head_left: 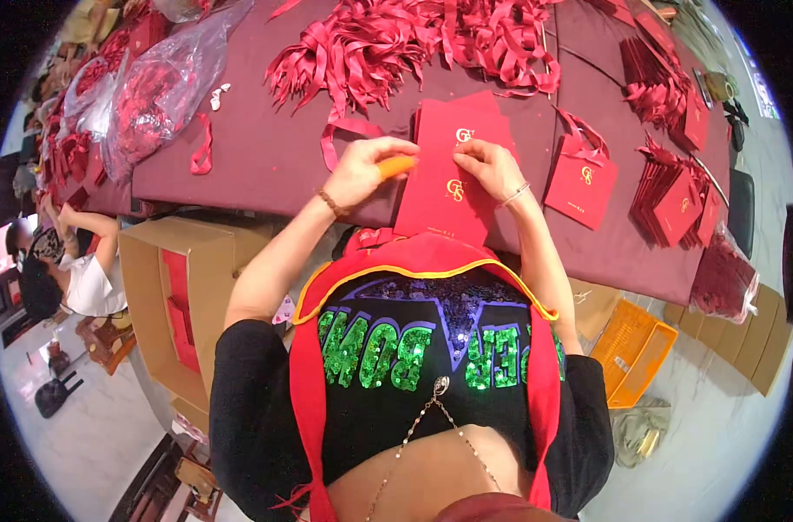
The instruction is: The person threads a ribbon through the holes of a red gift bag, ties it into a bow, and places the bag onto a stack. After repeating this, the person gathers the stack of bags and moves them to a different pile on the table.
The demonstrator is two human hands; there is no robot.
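Note:
Red bags with gold letters (448, 204) lie in a small overlapping stack at the table's near edge. My left hand (381, 167) is at the stack's left edge, fingers curled, with a yellow covering on one finger; whether it grips anything is hidden. Over the upper right of the stack is my right hand (492, 167), thumb and forefinger pinched near the gold logo; what is between them is too small to make out. A loop of red ribbon (348, 130) lies just beyond my left hand.
A heap of red ribbons (370, 52) lies at the table's far side. One bag with a ribbon handle (581, 181) and bundled bags (675, 204) are at right. Plastic bags (166, 96) lie left. A cardboard box (148, 287), an orange crate (631, 352) and another person (92, 278) are beside the table.

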